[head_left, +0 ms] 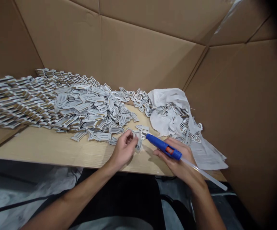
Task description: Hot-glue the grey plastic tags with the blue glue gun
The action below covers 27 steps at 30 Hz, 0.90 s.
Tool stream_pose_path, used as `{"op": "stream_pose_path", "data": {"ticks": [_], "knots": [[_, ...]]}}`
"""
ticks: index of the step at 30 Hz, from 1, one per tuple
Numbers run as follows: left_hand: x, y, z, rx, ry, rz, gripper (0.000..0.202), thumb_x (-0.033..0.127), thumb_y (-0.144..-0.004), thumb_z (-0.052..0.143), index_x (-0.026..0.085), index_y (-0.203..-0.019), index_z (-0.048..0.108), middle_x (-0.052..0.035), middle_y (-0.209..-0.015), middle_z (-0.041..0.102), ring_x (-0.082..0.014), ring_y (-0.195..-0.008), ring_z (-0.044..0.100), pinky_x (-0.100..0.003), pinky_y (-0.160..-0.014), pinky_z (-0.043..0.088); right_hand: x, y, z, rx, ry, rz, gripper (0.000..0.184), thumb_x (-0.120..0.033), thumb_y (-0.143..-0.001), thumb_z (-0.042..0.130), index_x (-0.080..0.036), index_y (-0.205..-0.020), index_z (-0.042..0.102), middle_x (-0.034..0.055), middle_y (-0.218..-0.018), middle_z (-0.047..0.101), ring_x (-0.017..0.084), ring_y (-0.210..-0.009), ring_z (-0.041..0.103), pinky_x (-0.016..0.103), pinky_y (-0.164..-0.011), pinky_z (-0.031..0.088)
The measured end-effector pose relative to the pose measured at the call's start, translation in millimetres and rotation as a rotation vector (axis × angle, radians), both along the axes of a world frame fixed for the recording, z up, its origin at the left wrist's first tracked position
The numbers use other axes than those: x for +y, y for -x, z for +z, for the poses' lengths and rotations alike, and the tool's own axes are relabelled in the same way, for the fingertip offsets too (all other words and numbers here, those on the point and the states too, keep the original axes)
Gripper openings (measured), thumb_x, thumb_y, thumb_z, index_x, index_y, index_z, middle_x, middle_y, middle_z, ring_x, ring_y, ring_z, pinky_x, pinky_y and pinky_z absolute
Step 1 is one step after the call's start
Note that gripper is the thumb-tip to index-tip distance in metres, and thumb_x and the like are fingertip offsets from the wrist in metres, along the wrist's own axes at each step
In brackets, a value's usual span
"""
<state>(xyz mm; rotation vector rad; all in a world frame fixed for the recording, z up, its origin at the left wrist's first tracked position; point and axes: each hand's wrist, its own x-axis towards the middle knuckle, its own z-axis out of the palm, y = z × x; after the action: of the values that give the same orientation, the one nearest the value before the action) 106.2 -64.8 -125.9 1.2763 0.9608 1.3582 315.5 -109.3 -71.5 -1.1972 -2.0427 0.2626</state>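
Note:
My left hand (124, 148) pinches a small grey-and-white flat piece (138, 140) just above the wooden table (57, 148). My right hand (179, 159) grips a blue glue gun (163, 147), its nozzle aimed left at that piece, close to it. A clear glue stick (204, 174) sticks out of the gun's back end toward the lower right. A big heap of the same grey pieces (81, 108) lies just beyond my hands.
Neat stacked rows of the pieces (11, 99) fill the left of the table. A crumpled white plastic bag (174, 111) holding more pieces sits at right. Cardboard walls (140, 54) enclose the back and right side. Printed paper (208, 156) lies under the bag.

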Motion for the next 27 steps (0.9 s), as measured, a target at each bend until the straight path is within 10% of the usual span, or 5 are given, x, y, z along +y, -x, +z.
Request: {"op": "stream_pose_path", "data": {"ticks": [27], "knots": [[-6.1,0.0,-2.2,0.107,-0.115,-0.052,0.023,0.025,-0.093,0.055,0.020,-0.076,0.040,0.0046,-0.071,0.035,-0.0099,-0.065,0.036,-0.022,-0.060,0.029,4.5,1.2,-8.9,-0.073,-0.012,0.056,0.038,-0.046,-0.096,0.072,-0.021,-0.074,0.055,-0.0023,-0.072,0.050,0.014,-0.064,0.049,0.026,-0.061,0.036]]}}
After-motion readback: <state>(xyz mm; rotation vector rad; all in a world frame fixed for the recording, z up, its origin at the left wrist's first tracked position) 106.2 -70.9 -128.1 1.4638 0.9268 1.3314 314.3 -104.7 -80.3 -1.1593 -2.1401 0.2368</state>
